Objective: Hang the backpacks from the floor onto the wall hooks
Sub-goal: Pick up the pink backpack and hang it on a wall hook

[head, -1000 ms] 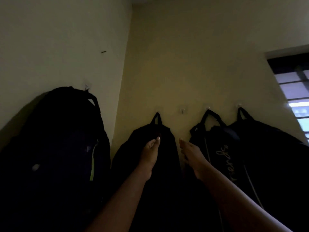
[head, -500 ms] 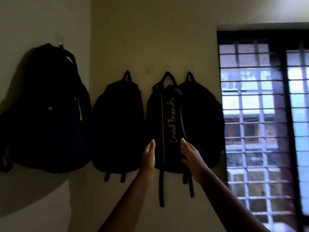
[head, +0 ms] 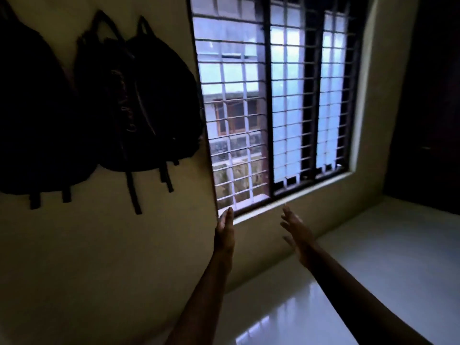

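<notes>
Three dark backpacks hang on the wall at the upper left: one at the far left [head: 32, 115], a middle one with faint lettering [head: 109, 100], and one nearest the window [head: 166, 95]. Their straps dangle below them. The hooks are hidden or out of frame. My left hand [head: 224, 232] is held out with straight fingers, below and to the right of the packs, touching nothing. My right hand [head: 297, 235] is also open with spread fingers, in the air under the window sill. Both hands hold nothing.
A barred window [head: 271, 100] fills the wall right of the backpacks, with a pale sill [head: 293, 202] below it. A glossy white floor [head: 373, 270] spreads at lower right. A dark door or cupboard [head: 430, 95] stands at the far right.
The view has swung right and down, away from the hung backpacks toward the window and floor. Both hands have drawn back from the packs and lowered, still open and empty.
</notes>
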Tool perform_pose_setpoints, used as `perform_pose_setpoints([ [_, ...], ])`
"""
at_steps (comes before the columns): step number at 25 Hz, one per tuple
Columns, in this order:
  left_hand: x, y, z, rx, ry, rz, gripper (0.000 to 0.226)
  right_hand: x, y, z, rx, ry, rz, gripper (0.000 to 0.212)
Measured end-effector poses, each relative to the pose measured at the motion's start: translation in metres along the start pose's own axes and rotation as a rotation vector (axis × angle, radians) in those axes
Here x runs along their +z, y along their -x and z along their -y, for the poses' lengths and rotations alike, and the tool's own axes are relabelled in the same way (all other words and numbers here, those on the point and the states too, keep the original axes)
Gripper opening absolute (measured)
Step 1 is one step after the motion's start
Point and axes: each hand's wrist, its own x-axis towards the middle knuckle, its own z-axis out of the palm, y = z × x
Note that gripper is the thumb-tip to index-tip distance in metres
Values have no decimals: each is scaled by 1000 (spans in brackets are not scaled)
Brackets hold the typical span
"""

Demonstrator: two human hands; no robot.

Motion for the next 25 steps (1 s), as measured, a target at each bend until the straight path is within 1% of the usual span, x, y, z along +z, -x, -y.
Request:
perform_pose_setpoints([
  [3, 90, 19, 33, -42, -14, 96, 44, -98, 5, -6, 14, -4, -141, 44],
  [8, 299, 60, 72, -118, 59, 372, 46, -305, -4, 0, -2, -4, -343, 52],
  [11, 416, 83, 82, -170, 116, 473, 47, -420, -10, 15, 3, 39, -433, 54],
  [15, 564, 123, 99, -239, 82, 639, 52, -569, -16, 29, 38, 77, -537, 56],
  [19, 699, 140, 124, -271, 37, 740, 52, -700, -48, 25, 79, 71, -636, 56],
  [21, 769, 134, 142, -254, 22, 777, 52, -763, -76, 21, 94, 78, -675, 56],
  [25, 913, 104, 175, -284, -12, 811, 53, -885, -146, 29, 146, 63, -743, 55],
])
